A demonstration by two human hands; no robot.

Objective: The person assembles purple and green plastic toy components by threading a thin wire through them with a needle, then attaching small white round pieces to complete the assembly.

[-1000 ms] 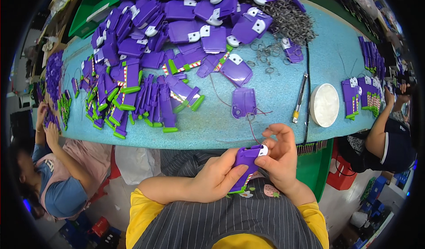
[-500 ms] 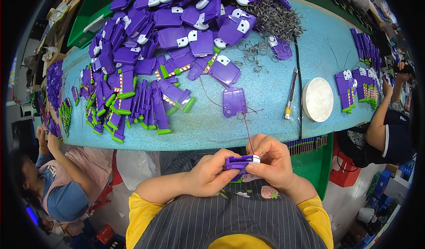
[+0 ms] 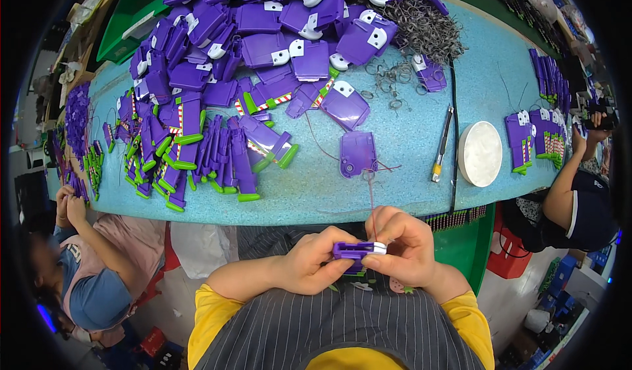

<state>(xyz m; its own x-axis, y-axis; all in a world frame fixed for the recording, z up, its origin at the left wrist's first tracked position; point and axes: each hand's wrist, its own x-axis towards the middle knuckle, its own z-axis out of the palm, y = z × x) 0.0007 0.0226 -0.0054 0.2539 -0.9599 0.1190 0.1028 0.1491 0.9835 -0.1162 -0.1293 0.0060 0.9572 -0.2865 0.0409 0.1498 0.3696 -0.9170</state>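
My left hand point(image 3: 315, 259) is closed on a purple plastic toy part point(image 3: 350, 251), held edge-on above my lap. Its white end point(image 3: 378, 247) sits between the thumb and fingers of my right hand point(image 3: 407, 246), which also closes on it. A thin dark red wire point(image 3: 372, 202) runs from the right fingers up to the table. There it meets a flat purple shell piece point(image 3: 357, 149) lying nearest to my hands. What the fingertips press inside the part is too small to make out.
Purple shells with white corners point(image 3: 258, 49) are heaped at the back, beside tangled grey springs or rings point(image 3: 428, 27). Purple and green pieces point(image 3: 191, 153) lie at left. A screwdriver-like tool point(image 3: 443, 144), a black cable point(image 3: 454, 126) and a white round dish point(image 3: 479, 154) lie right. Co-workers sit at both sides.
The view has shifted slightly, so the table things appear a little further right. Both hands keep their hold on the purple part, with the right fingers slightly changed in position.
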